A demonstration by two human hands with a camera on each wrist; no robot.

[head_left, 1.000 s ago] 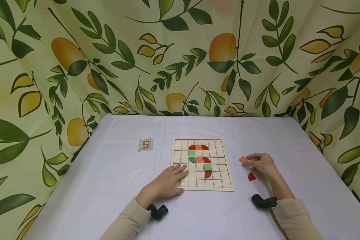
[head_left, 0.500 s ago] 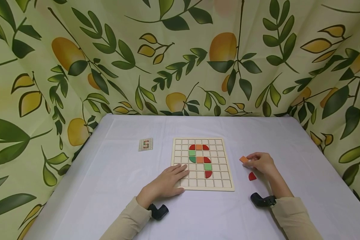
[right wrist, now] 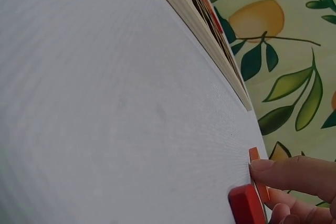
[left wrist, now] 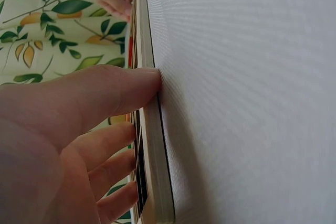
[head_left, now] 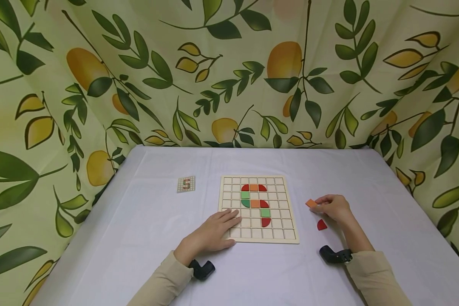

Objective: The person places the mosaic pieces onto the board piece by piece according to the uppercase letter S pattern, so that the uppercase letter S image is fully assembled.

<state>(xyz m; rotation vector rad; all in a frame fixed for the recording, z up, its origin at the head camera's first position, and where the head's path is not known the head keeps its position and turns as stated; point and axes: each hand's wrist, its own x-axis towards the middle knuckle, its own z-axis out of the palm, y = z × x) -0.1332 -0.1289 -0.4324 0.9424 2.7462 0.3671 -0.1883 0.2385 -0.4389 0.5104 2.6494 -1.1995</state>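
Note:
A wooden grid board (head_left: pixel 234 236) lies mid-table, with red, orange and green tiles set in an S-like curve. My left hand (head_left: pixel 211 231) rests on its lower left corner, fingers spread over the squares; in the left wrist view the thumb (left wrist: pixel 126 85) lies against the board's side edge. To the right of the board, my right hand (head_left: pixel 333 208) pinches an orange square tile (head_left: pixel 310 203) between thumb and fingers. Just below that tile lies a loose red quarter-circle tile (head_left: pixel 321 225), seen close up as a thick red piece (right wrist: pixel 247 205) in the right wrist view.
A small pattern card (head_left: pixel 185 184) showing an S on a grid lies left of the board. White cloth (head_left: pixel 149 212) covers the table. Behind it and at both sides hangs a leaf-and-fruit curtain (head_left: pixel 229 85). Black devices (head_left: pixel 334 256) are strapped at both wrists.

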